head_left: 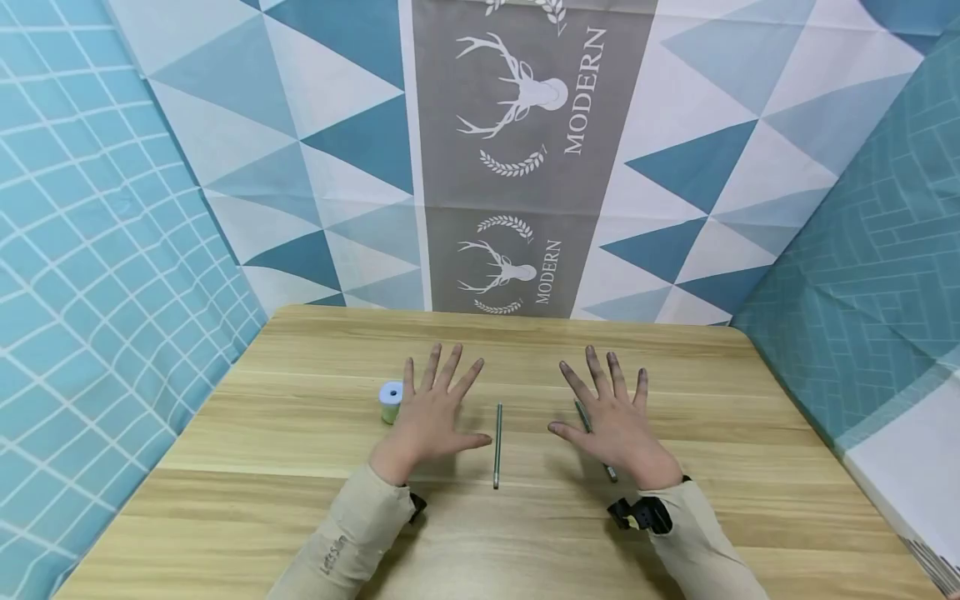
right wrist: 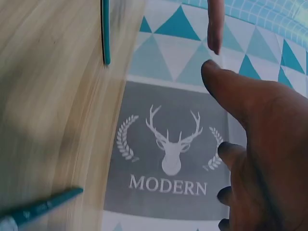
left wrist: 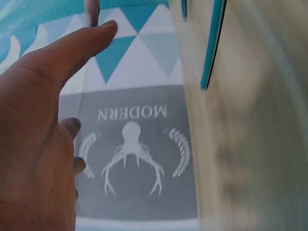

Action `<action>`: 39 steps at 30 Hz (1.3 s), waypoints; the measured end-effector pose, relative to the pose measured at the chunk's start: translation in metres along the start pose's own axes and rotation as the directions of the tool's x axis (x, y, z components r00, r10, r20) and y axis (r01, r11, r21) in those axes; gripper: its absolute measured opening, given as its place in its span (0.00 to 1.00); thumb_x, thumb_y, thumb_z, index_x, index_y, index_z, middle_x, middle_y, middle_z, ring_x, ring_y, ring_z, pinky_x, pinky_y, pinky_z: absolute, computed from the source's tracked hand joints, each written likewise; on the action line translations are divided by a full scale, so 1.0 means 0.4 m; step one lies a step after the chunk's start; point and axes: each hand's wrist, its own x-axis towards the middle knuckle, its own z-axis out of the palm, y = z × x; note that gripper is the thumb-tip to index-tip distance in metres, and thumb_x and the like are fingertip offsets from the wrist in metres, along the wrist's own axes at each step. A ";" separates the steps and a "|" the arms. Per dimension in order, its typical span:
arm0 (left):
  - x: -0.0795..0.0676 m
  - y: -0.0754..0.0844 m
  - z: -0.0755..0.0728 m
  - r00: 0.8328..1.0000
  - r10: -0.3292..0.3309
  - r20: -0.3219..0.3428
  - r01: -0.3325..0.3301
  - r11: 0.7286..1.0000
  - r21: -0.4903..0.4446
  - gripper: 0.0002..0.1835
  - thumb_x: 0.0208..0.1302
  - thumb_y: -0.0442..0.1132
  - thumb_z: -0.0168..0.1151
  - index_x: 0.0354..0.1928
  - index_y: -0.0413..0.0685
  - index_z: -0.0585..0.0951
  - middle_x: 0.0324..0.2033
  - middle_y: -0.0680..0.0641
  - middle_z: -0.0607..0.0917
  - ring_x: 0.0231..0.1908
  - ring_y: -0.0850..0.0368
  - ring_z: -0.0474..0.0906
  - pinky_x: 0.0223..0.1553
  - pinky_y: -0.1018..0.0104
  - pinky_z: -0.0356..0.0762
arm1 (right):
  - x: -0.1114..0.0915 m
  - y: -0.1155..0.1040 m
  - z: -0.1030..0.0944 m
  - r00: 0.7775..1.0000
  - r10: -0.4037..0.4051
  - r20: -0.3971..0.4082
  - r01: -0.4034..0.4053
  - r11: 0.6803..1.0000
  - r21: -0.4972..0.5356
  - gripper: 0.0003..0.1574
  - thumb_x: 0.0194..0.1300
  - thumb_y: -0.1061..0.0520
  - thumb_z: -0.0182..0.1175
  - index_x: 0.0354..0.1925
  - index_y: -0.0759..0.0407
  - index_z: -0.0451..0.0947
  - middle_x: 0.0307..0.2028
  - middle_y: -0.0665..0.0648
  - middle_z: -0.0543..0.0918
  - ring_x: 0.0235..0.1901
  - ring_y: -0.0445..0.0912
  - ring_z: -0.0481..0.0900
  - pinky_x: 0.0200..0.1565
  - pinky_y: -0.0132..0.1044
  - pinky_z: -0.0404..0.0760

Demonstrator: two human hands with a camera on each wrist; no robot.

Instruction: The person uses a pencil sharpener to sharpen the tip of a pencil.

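Observation:
My left hand [head_left: 429, 421] hovers over the table with its fingers spread, holding nothing. Likewise spread and holding nothing, my right hand [head_left: 618, 429] is on the other side. Between them a slim green pencil [head_left: 498, 446] lies lengthwise on the wood; it shows as a teal stick [left wrist: 213, 48] in the left wrist view. A second dark green pen-like stick [head_left: 610, 472] lies slanted beneath my right hand, which hides its middle; its pointed end [right wrist: 62, 197] shows in the right wrist view. Beside my left fingers stands a small spool [head_left: 390, 402] with a white top and green side, partly covered.
The wooden table [head_left: 262, 517] reaches back to a patterned cloth wall [head_left: 352, 183] with deer prints. Blue tiled cloth [head_left: 90, 275] hangs on the left, teal cloth [head_left: 862, 275] on the right. A white surface [head_left: 911, 467] adjoins the right table edge.

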 end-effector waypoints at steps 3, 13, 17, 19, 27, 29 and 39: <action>0.002 -0.029 -0.011 0.999 -0.028 -0.032 0.027 0.999 -0.036 0.61 0.48 0.69 0.71 0.79 0.56 0.52 0.77 0.38 0.43 0.75 0.36 0.29 0.68 0.29 0.20 | 0.006 -0.016 0.005 1.000 -0.015 -0.006 0.015 1.000 0.012 0.53 0.62 0.28 0.60 0.77 0.46 0.57 0.76 0.66 0.49 0.75 0.66 0.40 0.66 0.75 0.28; -0.021 -0.178 -0.029 0.980 -0.171 -0.099 0.151 0.971 -0.186 0.63 0.40 0.57 0.82 0.77 0.52 0.56 0.72 0.32 0.54 0.73 0.31 0.39 0.67 0.25 0.26 | 0.054 -0.111 0.062 0.990 -0.090 0.113 0.090 0.996 0.010 0.45 0.64 0.31 0.61 0.67 0.57 0.69 0.66 0.68 0.65 0.67 0.66 0.58 0.68 0.73 0.38; -0.035 -0.229 -0.026 0.972 -0.229 -0.058 0.212 0.953 -0.215 0.63 0.38 0.56 0.82 0.76 0.49 0.56 0.69 0.29 0.56 0.71 0.28 0.40 0.66 0.24 0.28 | 0.068 -0.144 0.090 0.976 -0.099 0.194 0.101 0.995 0.002 0.44 0.63 0.29 0.60 0.65 0.56 0.71 0.64 0.66 0.67 0.66 0.63 0.61 0.68 0.72 0.43; -0.039 -0.248 -0.024 0.968 -0.249 -0.042 0.233 0.944 -0.232 0.62 0.38 0.54 0.82 0.75 0.47 0.58 0.67 0.29 0.58 0.70 0.27 0.41 0.65 0.24 0.28 | 0.074 -0.156 0.102 0.969 -0.103 0.224 0.107 0.994 -0.007 0.45 0.63 0.28 0.59 0.64 0.57 0.72 0.63 0.65 0.68 0.65 0.62 0.62 0.68 0.72 0.45; -0.051 -0.296 -0.014 0.977 -0.206 0.061 0.215 0.932 -0.292 0.48 0.43 0.51 0.81 0.67 0.47 0.71 0.64 0.28 0.64 0.67 0.23 0.49 0.63 0.21 0.37 | 0.092 -0.181 0.134 0.955 -0.097 0.282 0.118 0.991 -0.059 0.45 0.64 0.29 0.58 0.60 0.64 0.73 0.53 0.64 0.71 0.57 0.60 0.66 0.65 0.68 0.55; -0.049 -0.305 -0.007 0.980 -0.178 0.086 0.197 0.927 -0.320 0.43 0.46 0.51 0.80 0.66 0.48 0.73 0.64 0.28 0.65 0.66 0.23 0.51 0.62 0.21 0.40 | 0.095 -0.183 0.140 0.953 -0.085 0.290 0.104 0.993 -0.051 0.43 0.65 0.32 0.60 0.59 0.65 0.73 0.49 0.63 0.71 0.54 0.59 0.66 0.63 0.66 0.57; -0.038 -0.331 0.028 0.982 -0.130 0.136 0.180 0.858 -0.481 0.34 0.53 0.47 0.76 0.61 0.43 0.77 0.60 0.31 0.73 0.61 0.28 0.63 0.56 0.30 0.59 | 0.101 -0.199 0.152 0.946 -0.020 0.324 0.042 0.997 -0.061 0.18 0.70 0.51 0.55 0.48 0.64 0.77 0.39 0.59 0.72 0.42 0.53 0.66 0.51 0.54 0.64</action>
